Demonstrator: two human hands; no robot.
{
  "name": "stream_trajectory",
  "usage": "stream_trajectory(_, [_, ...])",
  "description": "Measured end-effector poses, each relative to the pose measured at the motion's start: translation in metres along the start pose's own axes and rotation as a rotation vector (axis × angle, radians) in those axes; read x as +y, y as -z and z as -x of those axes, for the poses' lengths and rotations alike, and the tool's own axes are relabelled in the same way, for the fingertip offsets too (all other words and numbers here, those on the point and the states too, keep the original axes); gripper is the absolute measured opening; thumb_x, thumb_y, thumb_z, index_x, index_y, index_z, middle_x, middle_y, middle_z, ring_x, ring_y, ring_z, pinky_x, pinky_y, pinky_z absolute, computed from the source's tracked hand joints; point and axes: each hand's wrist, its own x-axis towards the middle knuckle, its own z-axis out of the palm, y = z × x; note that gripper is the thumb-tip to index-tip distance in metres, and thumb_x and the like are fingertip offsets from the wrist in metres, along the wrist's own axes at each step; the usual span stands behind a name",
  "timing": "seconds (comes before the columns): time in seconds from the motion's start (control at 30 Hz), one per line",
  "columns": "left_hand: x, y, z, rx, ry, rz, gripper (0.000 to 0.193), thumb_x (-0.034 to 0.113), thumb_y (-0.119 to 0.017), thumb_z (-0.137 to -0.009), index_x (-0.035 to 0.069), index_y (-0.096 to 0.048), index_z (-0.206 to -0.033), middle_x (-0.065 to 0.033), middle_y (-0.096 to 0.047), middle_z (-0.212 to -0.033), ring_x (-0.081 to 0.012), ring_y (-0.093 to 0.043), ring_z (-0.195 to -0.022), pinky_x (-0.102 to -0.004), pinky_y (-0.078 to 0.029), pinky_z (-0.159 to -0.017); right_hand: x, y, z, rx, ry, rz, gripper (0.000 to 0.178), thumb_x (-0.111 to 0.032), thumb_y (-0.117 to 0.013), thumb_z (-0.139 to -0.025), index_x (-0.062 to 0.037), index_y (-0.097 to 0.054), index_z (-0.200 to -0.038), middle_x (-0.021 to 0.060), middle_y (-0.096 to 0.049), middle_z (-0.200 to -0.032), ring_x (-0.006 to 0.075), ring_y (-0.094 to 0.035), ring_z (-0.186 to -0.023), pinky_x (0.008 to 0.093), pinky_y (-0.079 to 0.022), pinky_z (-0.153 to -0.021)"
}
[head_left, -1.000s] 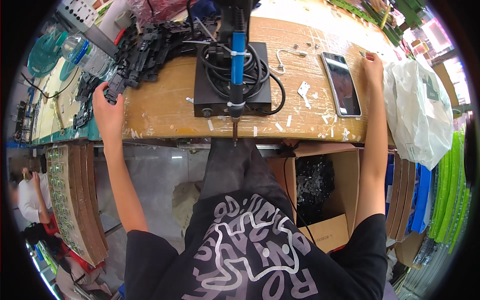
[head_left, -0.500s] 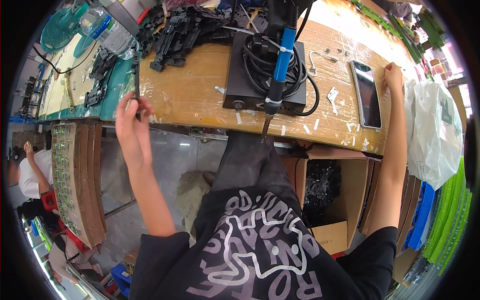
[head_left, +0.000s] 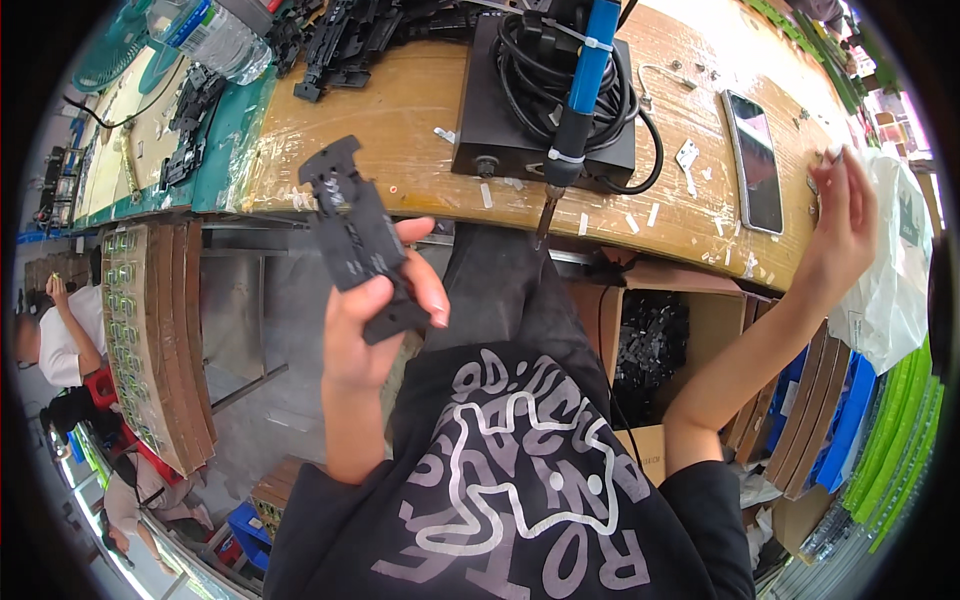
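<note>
My left hand (head_left: 375, 325) is raised in front of my chest and grips a flat black plastic part (head_left: 355, 235) with notched edges, held up below the wooden bench edge (head_left: 400, 170). My right hand (head_left: 838, 235) reaches out to the bench's right end, fingers spread, fingertips touching small screws near a white plastic bag (head_left: 900, 270). A blue electric screwdriver (head_left: 578, 95) hangs tip-down over a black power box (head_left: 530, 130) with coiled cable. A dark smartphone (head_left: 756, 160) lies on the bench between the box and my right hand.
A heap of black plastic parts (head_left: 340, 35) lies at the bench's back left, next to a green mat (head_left: 215, 130) and a water bottle (head_left: 205, 35). Below the bench stands a cardboard box (head_left: 650, 350) of black parts. Cardboard stacks (head_left: 150, 340) stand left; other people sit at lower left.
My left hand left the parts heap and came back toward my body carrying one black part, now lifted up. My right hand stayed at the bench's right end.
</note>
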Motion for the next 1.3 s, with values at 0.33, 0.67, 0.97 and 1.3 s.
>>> stream_trajectory(0.33, [-0.035, -0.036, 0.031, -0.073, 0.295, -0.159, 0.029, 0.007, -0.048, -0.082, -0.005, -0.043, -0.108, -0.0139, -0.060, -0.086, -0.0158, -0.059, -0.076, -0.0285, -0.047, -0.069, -0.006, -0.010, 0.130, -0.334, -0.408, -0.481, 0.018, 0.005, -0.050, -0.079, 0.0060, -0.055, -0.097, 0.0150, -0.056, -0.085, 0.0168, -0.057, -0.067, 0.0296, -0.051, -0.062])
stream_trajectory(0.67, [-0.049, -0.054, 0.020, -0.281, 0.406, -0.612, 0.021, 0.012, -0.053, -0.080, 0.000, -0.054, -0.097, -0.0048, -0.063, -0.070, -0.0102, -0.058, -0.067, -0.0234, -0.044, -0.063, -0.012, -0.002, 0.149, -0.473, -0.400, -0.571, 0.016, 0.013, -0.048, -0.074, 0.0029, -0.049, -0.087, 0.0162, -0.054, -0.087, 0.0222, -0.056, -0.079, 0.0322, -0.048, -0.071])
stream_trajectory(0.97, [-0.049, -0.059, 0.013, -0.360, 0.473, -0.584, 0.015, 0.012, -0.054, -0.079, 0.000, -0.054, -0.088, -0.0048, -0.062, -0.067, -0.0120, -0.059, -0.060, -0.0234, -0.044, -0.057, 0.003, -0.002, 0.152, -0.457, -0.391, -0.655, 0.016, 0.005, -0.053, -0.072, 0.0003, -0.051, -0.087, 0.0111, -0.051, -0.083, 0.0191, -0.051, -0.078, 0.0418, -0.041, -0.084])
stream_trajectory(1.3, [-0.063, -0.050, 0.017, -0.438, 0.382, -0.645, 0.029, 0.017, -0.054, -0.079, -0.001, -0.049, -0.102, -0.0123, -0.050, -0.052, -0.0224, -0.051, -0.045, -0.0312, -0.038, -0.045, 0.008, -0.004, 0.154, -0.536, -0.463, -0.725, 0.011, 0.000, -0.055, -0.071, 0.0003, -0.053, -0.082, 0.0114, -0.053, -0.084, 0.0198, -0.052, -0.084, 0.0421, -0.036, -0.090])
